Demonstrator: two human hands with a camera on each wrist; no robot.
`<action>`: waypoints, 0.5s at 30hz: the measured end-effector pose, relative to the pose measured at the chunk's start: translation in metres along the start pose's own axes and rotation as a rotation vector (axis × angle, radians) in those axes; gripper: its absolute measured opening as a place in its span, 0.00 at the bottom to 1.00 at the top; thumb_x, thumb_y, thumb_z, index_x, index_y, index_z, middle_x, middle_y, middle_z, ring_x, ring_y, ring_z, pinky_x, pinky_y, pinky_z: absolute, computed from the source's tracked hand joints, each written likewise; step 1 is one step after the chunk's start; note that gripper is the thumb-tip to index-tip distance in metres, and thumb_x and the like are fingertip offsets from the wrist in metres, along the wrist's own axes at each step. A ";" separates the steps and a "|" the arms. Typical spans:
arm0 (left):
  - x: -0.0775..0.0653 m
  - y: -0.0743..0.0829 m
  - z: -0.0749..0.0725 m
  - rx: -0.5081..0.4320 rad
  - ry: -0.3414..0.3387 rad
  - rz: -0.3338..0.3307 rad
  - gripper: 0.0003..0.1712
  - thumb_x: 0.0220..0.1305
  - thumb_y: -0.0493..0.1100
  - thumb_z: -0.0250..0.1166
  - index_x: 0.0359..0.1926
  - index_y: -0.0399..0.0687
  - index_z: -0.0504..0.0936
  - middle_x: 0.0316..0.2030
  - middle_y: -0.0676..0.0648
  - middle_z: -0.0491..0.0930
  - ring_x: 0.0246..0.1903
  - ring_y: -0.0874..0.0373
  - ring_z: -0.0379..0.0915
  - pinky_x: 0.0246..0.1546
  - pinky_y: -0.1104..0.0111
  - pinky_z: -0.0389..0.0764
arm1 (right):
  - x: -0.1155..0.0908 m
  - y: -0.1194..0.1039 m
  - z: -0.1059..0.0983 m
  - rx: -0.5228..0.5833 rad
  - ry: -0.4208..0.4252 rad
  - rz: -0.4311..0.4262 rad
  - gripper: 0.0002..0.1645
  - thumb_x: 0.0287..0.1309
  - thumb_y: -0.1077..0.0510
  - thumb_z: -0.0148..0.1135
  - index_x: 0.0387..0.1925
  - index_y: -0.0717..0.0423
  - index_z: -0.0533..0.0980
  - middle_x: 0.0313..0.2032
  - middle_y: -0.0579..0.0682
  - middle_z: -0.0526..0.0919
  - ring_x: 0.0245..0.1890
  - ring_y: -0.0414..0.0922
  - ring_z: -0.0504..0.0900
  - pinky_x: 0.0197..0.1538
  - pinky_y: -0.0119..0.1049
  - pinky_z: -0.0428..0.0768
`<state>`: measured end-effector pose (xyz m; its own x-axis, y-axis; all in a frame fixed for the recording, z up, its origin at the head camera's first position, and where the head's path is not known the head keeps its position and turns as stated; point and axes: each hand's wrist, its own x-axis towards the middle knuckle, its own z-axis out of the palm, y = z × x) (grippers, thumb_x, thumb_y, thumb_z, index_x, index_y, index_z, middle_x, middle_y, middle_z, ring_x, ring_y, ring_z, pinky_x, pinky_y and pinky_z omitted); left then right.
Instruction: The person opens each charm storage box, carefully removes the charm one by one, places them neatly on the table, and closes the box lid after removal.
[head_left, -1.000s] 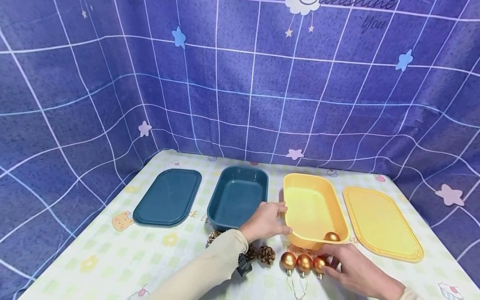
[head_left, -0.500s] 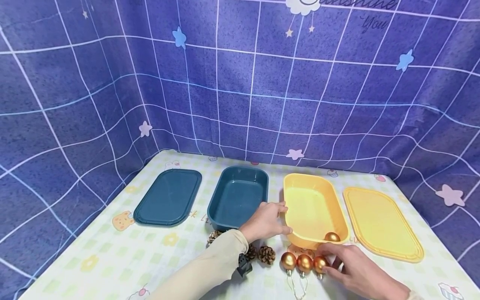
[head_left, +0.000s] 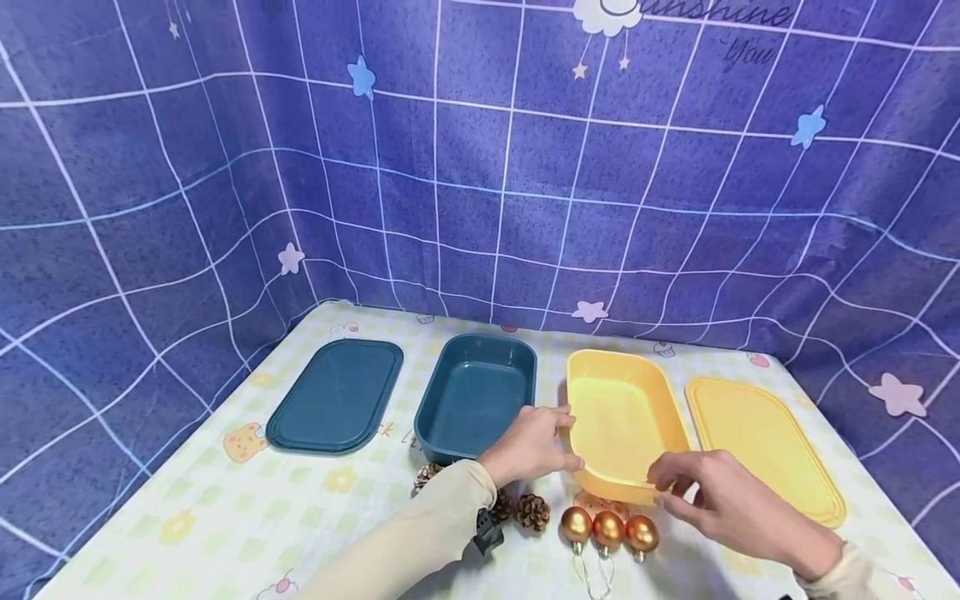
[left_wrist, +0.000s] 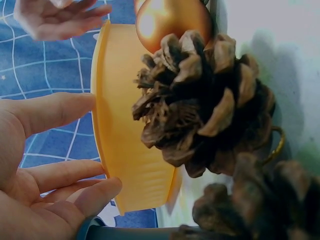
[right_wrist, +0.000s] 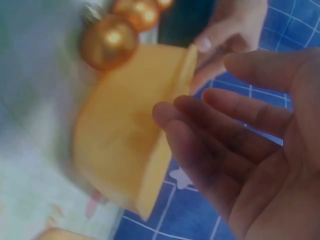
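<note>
In the head view a yellow plastic box (head_left: 622, 421) stands right of the middle. My left hand (head_left: 528, 446) holds its left rim, thumb and fingertips at the edge in the left wrist view. My right hand (head_left: 723, 500) is over the box's near right corner, fingers loosely bent; nothing shows between them in the right wrist view. That hand covers the corner's inside. Three gold ball ornaments (head_left: 608, 529), strings attached, lie in a row in front of the box. Several pinecones (head_left: 533, 511) lie left of them, some partly behind the left sleeve.
A dark blue box (head_left: 480, 400) stands left of the yellow one. Its flat lid (head_left: 337, 396) lies farther left, and a yellow lid (head_left: 765, 446) lies at right. Blue grid-patterned cloth (head_left: 480, 167) hangs behind and at both sides of the table.
My right hand has moved up and right from beside the rightmost ornament to the box's corner. The ornament seen inside that corner is now hidden behind it. The left hand stays put.
</note>
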<state>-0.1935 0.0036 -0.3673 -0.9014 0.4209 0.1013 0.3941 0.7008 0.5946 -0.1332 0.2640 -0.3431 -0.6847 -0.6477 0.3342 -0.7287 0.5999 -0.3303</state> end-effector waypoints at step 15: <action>0.000 -0.001 0.001 -0.008 0.005 0.009 0.36 0.52 0.48 0.78 0.61 0.40 0.80 0.69 0.47 0.73 0.69 0.45 0.69 0.71 0.57 0.71 | 0.051 0.045 -0.022 -0.009 -0.243 0.027 0.11 0.49 0.66 0.73 0.36 0.56 0.80 0.27 0.39 0.84 0.28 0.27 0.79 0.32 0.27 0.82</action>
<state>-0.1934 0.0031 -0.3691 -0.8989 0.4240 0.1103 0.4002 0.6924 0.6003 -0.2013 0.2677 -0.3213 -0.6813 -0.7247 0.1028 -0.7111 0.6221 -0.3276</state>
